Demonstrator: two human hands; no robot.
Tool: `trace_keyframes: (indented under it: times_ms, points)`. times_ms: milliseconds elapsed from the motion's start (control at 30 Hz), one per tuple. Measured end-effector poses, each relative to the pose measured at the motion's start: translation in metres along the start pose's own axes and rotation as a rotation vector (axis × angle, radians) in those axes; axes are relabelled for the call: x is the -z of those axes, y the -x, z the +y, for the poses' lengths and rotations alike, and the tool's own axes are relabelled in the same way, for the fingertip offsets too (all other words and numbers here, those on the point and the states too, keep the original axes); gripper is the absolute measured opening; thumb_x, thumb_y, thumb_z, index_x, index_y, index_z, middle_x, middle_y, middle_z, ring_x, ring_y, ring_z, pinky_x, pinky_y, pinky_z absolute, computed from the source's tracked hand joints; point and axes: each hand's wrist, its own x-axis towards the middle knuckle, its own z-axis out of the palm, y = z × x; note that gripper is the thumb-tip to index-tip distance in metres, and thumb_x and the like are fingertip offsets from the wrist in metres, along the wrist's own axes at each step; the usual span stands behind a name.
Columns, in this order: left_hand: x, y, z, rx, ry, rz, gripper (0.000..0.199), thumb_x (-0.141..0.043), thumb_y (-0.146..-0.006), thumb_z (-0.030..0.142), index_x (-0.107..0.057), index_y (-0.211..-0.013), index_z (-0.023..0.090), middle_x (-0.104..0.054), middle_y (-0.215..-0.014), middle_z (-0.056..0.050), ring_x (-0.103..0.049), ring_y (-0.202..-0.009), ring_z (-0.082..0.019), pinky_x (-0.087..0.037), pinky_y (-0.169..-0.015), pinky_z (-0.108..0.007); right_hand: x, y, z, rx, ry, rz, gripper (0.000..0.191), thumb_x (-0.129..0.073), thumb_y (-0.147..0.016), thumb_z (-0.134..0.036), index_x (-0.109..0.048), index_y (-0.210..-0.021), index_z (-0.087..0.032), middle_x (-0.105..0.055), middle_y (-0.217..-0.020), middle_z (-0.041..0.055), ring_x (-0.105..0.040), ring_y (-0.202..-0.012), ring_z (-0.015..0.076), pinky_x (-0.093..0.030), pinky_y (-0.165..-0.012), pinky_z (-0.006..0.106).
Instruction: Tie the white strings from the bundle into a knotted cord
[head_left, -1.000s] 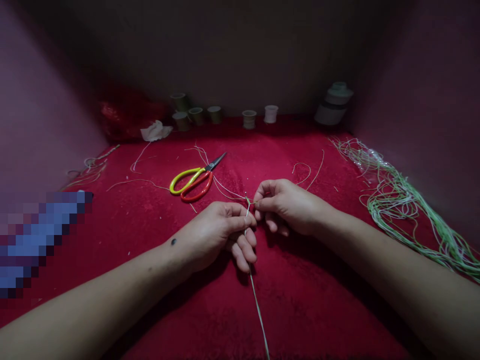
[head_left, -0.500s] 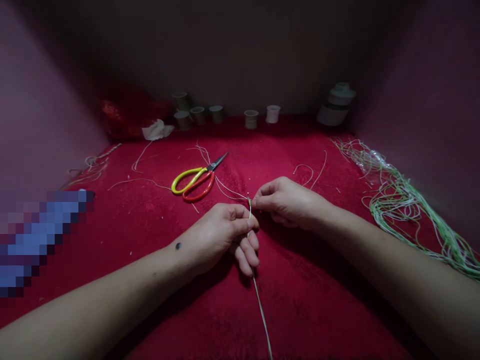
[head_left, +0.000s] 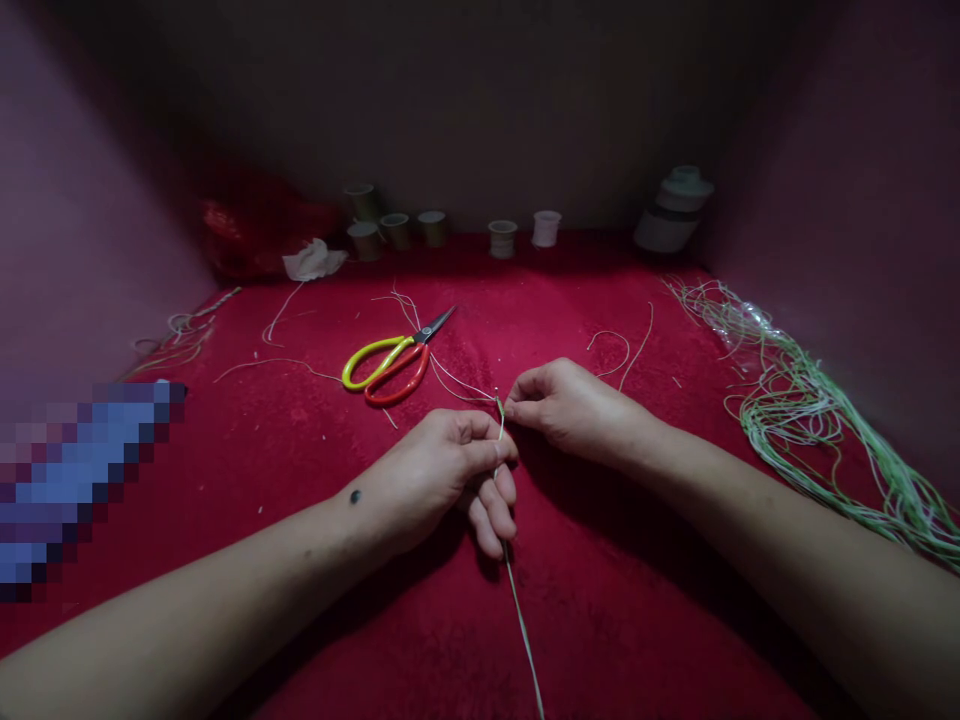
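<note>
Between the thumb and forefinger of my left hand is pinched a pale green-white cord, which runs down toward the near edge of the view. Just above those fingertips the cord meets a small pin standing in the red cloth. My right hand has its thumb and forefinger closed at the cord's upper part, right beside the pin; the bit between these fingertips is too small to see well. Thin loose strands lead from the pin leftward to the scissors, which have one yellow and one red handle.
Several thread spools stand along the back, with a white bottle at the back right. A bundle of green and white cords lies at right. Crumpled tissue and a red bag sit back left. Red cloth covers the surface.
My right hand has shifted very slightly downward beside the pin. My left hand keeps its pinch on the cord almost in place.
</note>
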Motion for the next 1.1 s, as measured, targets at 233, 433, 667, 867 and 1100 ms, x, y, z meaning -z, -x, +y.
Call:
trace_keyframes:
  times_ms: [233,433,667,867,1100]
  points:
    - [-0.0006,0.0006,-0.0005,0.007,0.006,0.010,0.006,-0.045,-0.082,0.015,-0.046,-0.076,0.013,-0.060,-0.055,-0.003,-0.059,-0.041,-0.016,-0.049,-0.034,-0.025,0.0004,-0.0007,0.0047,0.046,0.019,-0.017,0.017,-0.049,-0.076,-0.024,-0.060,-0.068,-0.013,-0.056,-0.061,0.0010,-0.041,-0.052,0.0062,-0.027,-0.046,0.018]
    - [-0.0003,-0.0003,-0.0007,-0.002,0.009,0.001,0.006,-0.046,-0.082,0.016,-0.045,-0.076,0.013,-0.060,-0.056,-0.003,-0.059,-0.042,-0.016,-0.049,-0.034,-0.025,0.0003,-0.0016,0.0065,0.040,0.005,0.004,0.015,-0.050,-0.075,-0.022,-0.060,-0.069,-0.013,-0.056,-0.061,0.0007,-0.041,-0.052,0.0061,-0.027,-0.046,0.019]
    - [0.0001,-0.0006,-0.0006,0.006,-0.007,0.009,0.007,-0.047,-0.081,0.017,-0.044,-0.075,0.014,-0.060,-0.055,-0.003,-0.059,-0.040,-0.016,-0.049,-0.033,-0.026,-0.0020,-0.0002,-0.0003,0.029,0.074,0.072,0.014,-0.050,-0.076,-0.020,-0.058,-0.066,-0.014,-0.051,-0.056,-0.0007,-0.038,-0.052,0.0060,-0.027,-0.050,0.020]
    - [-0.0004,0.0000,-0.0004,0.011,-0.037,0.012,0.008,-0.047,-0.081,0.019,-0.044,-0.074,0.015,-0.060,-0.054,-0.003,-0.058,-0.039,-0.016,-0.048,-0.033,-0.026,-0.0048,0.0015,-0.0012,0.058,0.122,0.119,0.012,-0.049,-0.074,-0.016,-0.059,-0.068,-0.014,-0.053,-0.059,0.0001,-0.039,-0.054,0.0068,-0.027,-0.052,0.021]
    - [-0.0025,0.0016,-0.0001,0.016,-0.051,0.023,0.010,-0.047,-0.082,0.020,-0.044,-0.074,0.015,-0.060,-0.055,-0.002,-0.059,-0.040,-0.016,-0.048,-0.034,-0.025,-0.0042,0.0038,0.0014,0.059,0.076,0.106,0.013,-0.049,-0.075,-0.016,-0.059,-0.067,-0.014,-0.053,-0.059,-0.0001,-0.040,-0.053,0.0064,-0.027,-0.052,0.020]
